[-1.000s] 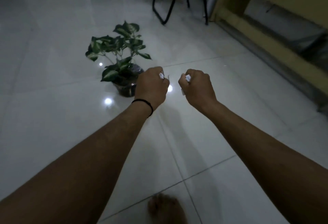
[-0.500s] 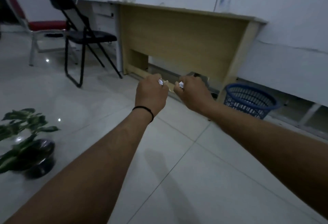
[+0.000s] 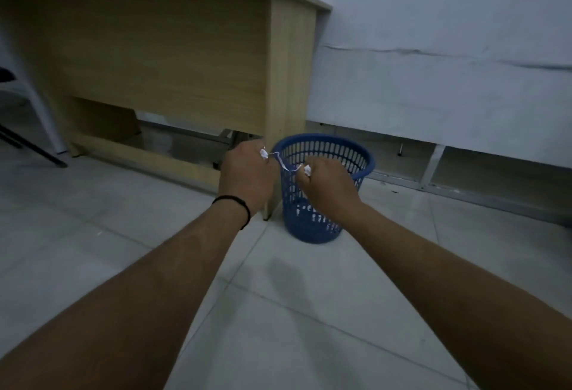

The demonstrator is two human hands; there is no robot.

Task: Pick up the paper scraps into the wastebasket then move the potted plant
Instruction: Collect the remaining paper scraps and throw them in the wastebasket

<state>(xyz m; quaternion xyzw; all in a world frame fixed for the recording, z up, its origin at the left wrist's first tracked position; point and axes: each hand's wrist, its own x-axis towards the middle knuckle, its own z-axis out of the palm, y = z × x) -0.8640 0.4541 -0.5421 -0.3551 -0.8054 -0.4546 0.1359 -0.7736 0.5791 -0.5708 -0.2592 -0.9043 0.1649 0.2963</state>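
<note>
Seen from a head camera, looking down along two bare forearms stretched out over a pale tiled floor [image 3: 278,312]. A black band [image 3: 240,204] around the left wrist. Left hand [image 3: 247,173] curled into a fist, fingers [image 3: 258,150] closed tight on white paper scraps [image 3: 264,152] peeking out at the knuckles. Right hand [image 3: 325,185] just beside it, likewise fisted, with more white paper at its thumb side and a thin strip sagging across the gap between the two fists. Likely clenched that way so no small piece dropped while being carried.

Directly beyond and below the right fingers, a blue slotted wastebasket [image 3: 356,154], upright on the floor, its open mouth partly hidden by that hand; fists seemingly held above the near rim, ready for release. Whitish bits faintly visible through the slots near its base. Just past the left fingers, the end panel of a light wooden desk [image 3: 154,58], touching or nearly touching the basket. Farther back, a pale wall [image 3: 433,64]. Potted plant nowhere in sight.
</note>
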